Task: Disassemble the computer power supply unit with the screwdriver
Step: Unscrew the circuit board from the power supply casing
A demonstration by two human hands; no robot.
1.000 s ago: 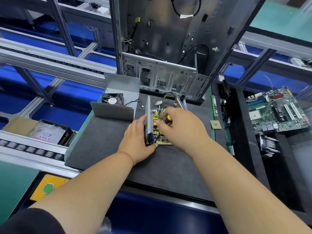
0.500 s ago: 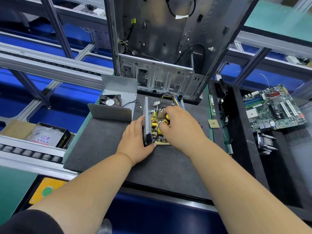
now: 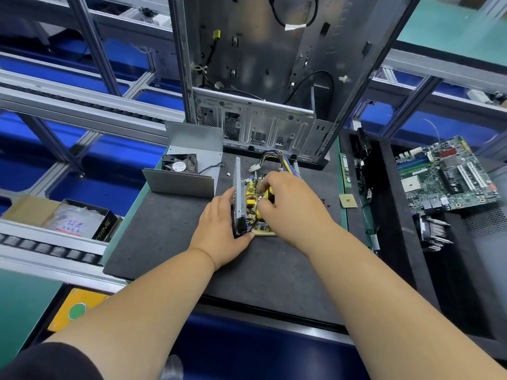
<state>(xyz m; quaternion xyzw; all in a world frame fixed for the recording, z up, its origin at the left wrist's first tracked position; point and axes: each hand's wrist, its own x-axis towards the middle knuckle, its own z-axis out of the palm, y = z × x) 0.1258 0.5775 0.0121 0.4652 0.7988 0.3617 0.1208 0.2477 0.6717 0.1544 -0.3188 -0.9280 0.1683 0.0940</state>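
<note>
The opened power supply unit [image 3: 248,197] lies on the dark mat [image 3: 170,237], its circuit board with yellow parts exposed and a bundle of coloured wires [image 3: 274,157] at its far end. My left hand [image 3: 219,229] grips the unit's metal side wall, thumb at the near corner. My right hand [image 3: 290,204] is curled round a yellow-handled screwdriver [image 3: 270,192] over the board; its tip is hidden under the fingers. The removed metal cover [image 3: 189,171] with its fan [image 3: 179,163] stands to the left.
An upright empty computer case [image 3: 263,78] stands behind the mat. To the right, a black tray holds a motherboard [image 3: 444,174], a heatsink [image 3: 430,231] and cables. A small chip [image 3: 348,201] lies on the mat's right edge. A box [image 3: 79,220] sits left.
My right hand has shifted slightly over the board with the screwdriver. My left hand keeps its hold on the side wall. The view moved a little closer.
</note>
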